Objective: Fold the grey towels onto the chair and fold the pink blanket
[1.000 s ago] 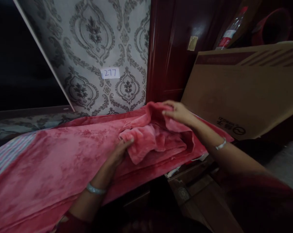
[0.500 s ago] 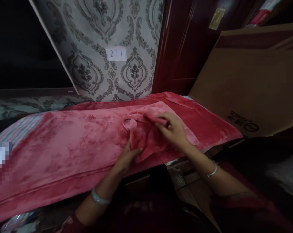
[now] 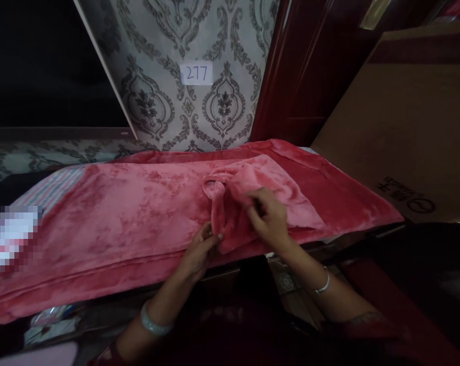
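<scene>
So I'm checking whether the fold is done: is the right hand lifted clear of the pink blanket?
No, the right hand rests on the folded-over flap of the pink blanket, fingers curled into the cloth.

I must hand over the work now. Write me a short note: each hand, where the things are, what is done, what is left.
Left hand: pinches the near edge of the folded flap of the red blanket.
Right hand: rests on top of the same flap, fingers curled into the cloth.
Things: the blanket lies spread across the surface; a cardboard box leans at its right end; a "277" label is on the wallpaper behind.
Done: one flap is turned over onto the blanket.
Left: the flap is bunched and wrinkled, not smoothed; most of the blanket is unfolded.
</scene>
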